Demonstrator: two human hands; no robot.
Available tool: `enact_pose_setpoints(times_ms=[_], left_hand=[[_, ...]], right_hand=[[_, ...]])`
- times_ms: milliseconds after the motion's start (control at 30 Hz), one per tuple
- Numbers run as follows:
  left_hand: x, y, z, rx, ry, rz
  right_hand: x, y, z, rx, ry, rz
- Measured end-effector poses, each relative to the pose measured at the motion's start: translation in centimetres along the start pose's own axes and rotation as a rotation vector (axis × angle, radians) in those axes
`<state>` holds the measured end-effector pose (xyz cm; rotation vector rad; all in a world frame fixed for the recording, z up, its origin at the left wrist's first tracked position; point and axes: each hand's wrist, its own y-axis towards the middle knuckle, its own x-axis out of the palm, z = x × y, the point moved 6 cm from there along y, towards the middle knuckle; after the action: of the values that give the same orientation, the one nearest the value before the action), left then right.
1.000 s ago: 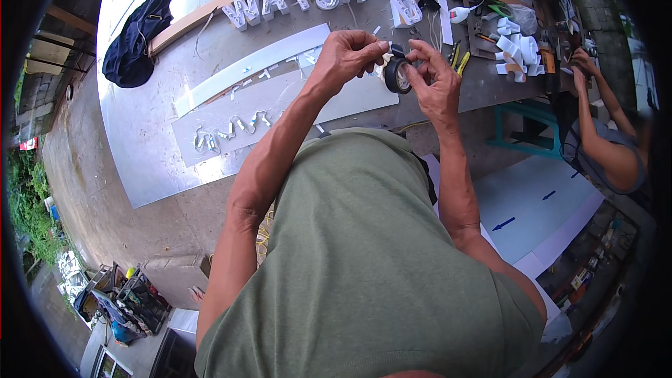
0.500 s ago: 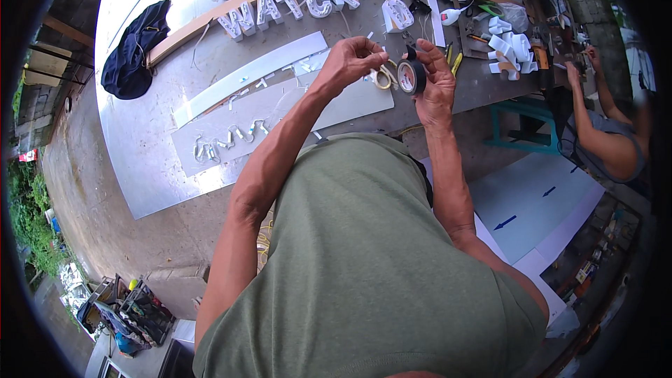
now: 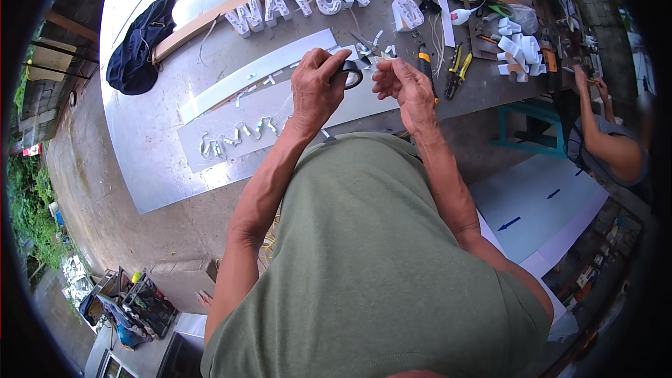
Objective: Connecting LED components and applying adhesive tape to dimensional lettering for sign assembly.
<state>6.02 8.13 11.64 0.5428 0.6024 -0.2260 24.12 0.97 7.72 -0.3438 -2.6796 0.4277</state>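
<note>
In my left hand (image 3: 318, 87) is a roll of black tape (image 3: 355, 78), gripped between thumb and fingers over the near edge of the worktable. My right hand (image 3: 411, 91) is beside it with curled fingers, its fingertips at the handle end of a pair of scissors (image 3: 369, 43). The scissors' blades point away to the left; the hand partly hides the grip. To the right of that hand lie a yellow-and-black tool (image 3: 425, 64) and yellow-and-black pliers (image 3: 458, 70). White strips and small light modules on wires (image 3: 241, 131) are spread over a grey sheet left of my hands.
White block letters (image 3: 301, 3) stand along a long wooden strip (image 3: 199, 29) at the back. A dark cloth bag (image 3: 142, 45) lies at the left; curled white strips (image 3: 519, 52) are piled on the right. Another person's arm (image 3: 595, 115) is at the far right, beside a teal stool (image 3: 525, 129).
The tape roll has passed from my right hand to my left. My left hand has moved left and down, and my right hand has come to the scissors. The view has shifted slightly.
</note>
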Motion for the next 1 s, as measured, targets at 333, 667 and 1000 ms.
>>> enact_pose_setpoints(times_ms=[333, 667, 1000], left_hand=[[-0.5, -1.9, 0.5, 0.09, 0.07, -0.108], [1.2, -5.8, -4.0, -0.648, -0.709, -0.679], [-1.7, -5.6, -1.0, -0.638, -1.032, -0.538]], right_hand=[[2.0, -0.4, 1.0, 0.136, -0.158, -0.106], [1.2, -0.4, 0.6, 0.089, -0.465, -0.039], [3.7, -1.6, -2.7, -0.017, -0.827, -0.272]])
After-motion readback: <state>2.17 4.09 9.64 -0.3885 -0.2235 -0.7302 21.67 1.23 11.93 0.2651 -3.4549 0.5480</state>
